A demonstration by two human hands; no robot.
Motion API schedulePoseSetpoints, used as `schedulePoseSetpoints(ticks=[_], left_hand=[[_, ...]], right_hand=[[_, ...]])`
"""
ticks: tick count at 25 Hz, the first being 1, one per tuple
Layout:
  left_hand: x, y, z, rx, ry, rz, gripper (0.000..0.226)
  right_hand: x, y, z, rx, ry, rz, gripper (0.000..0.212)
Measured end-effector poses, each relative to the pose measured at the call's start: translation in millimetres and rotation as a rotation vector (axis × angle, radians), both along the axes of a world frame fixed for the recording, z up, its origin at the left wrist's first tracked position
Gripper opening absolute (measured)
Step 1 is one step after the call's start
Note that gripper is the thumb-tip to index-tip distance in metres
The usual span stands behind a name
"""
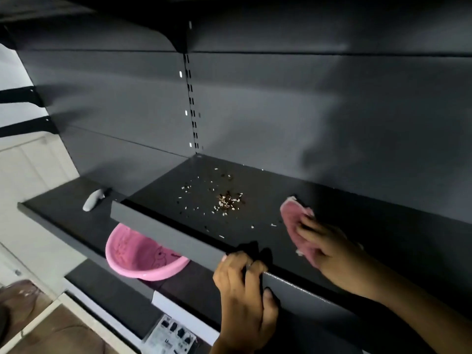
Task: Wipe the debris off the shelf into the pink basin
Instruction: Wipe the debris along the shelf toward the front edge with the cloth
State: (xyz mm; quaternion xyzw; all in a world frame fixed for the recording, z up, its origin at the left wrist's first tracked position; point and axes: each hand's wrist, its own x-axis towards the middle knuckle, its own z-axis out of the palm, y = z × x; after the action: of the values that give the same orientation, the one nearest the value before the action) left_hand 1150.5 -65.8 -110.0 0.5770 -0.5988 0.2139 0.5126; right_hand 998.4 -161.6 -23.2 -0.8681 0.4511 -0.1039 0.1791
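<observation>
Pressing flat on a pink cloth [297,227], the right hand [332,249] lay on the dark shelf [357,213], its fingers spread over the cloth and pinning it to the surface. The left hand [245,290] gripped the shelf's front lip, fingers curled over the top edge and the thumb against the grey face below. To the left of the cloth, near but apart from it, a small heap of debris [227,201] sat on the shelf, pale and brown bits, with loose specks scattered around it toward the back wall and the front edge. Below the shelf's front lip and left of the debris, the pink basin [143,259] rested on a lower ledge, partly hidden by the lip. Farther left on that ledge lay a small grey object [93,200] I could not make out.
</observation>
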Motion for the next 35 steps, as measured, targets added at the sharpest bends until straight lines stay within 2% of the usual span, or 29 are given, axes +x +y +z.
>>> schedulePoseSetpoints(ticks=[3, 5, 8, 10, 12, 14, 15, 17, 18, 22, 26, 30, 32, 35], left_hand=[[1.2, -0.1, -0.6, -0.015, 0.004, -0.017, 0.04], [2.0, -1.1, -3.4, -0.003, -0.005, -0.019, 0.042], [13.5, -2.3, -1.8, 0.014, -0.056, -0.059, 0.039], [41.6, -1.7, 6.4, -0.038, -0.182, -0.127, 0.025], [91.5, 0.4, 15.1, -0.085, -0.262, -0.145, 0.026], [151.2, 3.6, 23.4, -0.073, -0.152, -0.054, 0.038], [178.5, 3.7, 27.6, -0.033, -0.076, -0.017, 0.039], [214.2, -4.1, 29.9, 0.04, -0.017, 0.012, 0.035], [222.0, -11.5, 27.8, 0.051, -0.026, 0.004, 0.032], [224.6, -27.8, 10.6, -0.077, -0.066, -0.033, 0.026], [231.4, -25.1, 4.4, -0.054, -0.124, -0.071, 0.02], [235.9, -23.0, 2.0, -0.013, -0.197, -0.085, 0.019], [238.2, -22.8, 2.7, -0.01, -0.177, -0.115, 0.021], [237.4, -23.1, 6.3, -0.016, -0.149, -0.14, 0.032]], right_hand=[[58.8, 1.2, -1.5, -0.067, -0.152, 0.203, 0.044], [100.5, -2.7, -3.0, -0.073, -0.201, 0.254, 0.035], [156.5, -6.0, 9.0, 0.003, -0.353, 0.163, 0.037], [168.4, -13.5, 23.0, 0.079, -0.528, 0.052, 0.034], [149.5, -17.6, 42.5, 0.006, -0.607, 0.06, 0.039], [114.7, -14.0, 55.8, -0.116, -0.492, 0.18, 0.048], [99.1, -7.7, 56.4, -0.148, -0.37, 0.236, 0.049], [81.8, 10.3, 46.8, -0.128, -0.15, 0.326, 0.049], [79.9, 17.6, 37.5, -0.107, -0.125, 0.355, 0.049], [116.9, 20.9, 22.3, -0.042, -0.229, 0.387, 0.039], [198.3, 5.5, 9.2, -0.148, -0.165, 0.395, 0.039], [233.6, -22.2, 23.5, -0.328, -0.078, 0.168, 0.042], [222.1, -25.4, 39.3, -0.364, -0.136, 0.123, 0.039], [208.7, 0.2, 43.0, -0.267, -0.047, 0.339, 0.037]])
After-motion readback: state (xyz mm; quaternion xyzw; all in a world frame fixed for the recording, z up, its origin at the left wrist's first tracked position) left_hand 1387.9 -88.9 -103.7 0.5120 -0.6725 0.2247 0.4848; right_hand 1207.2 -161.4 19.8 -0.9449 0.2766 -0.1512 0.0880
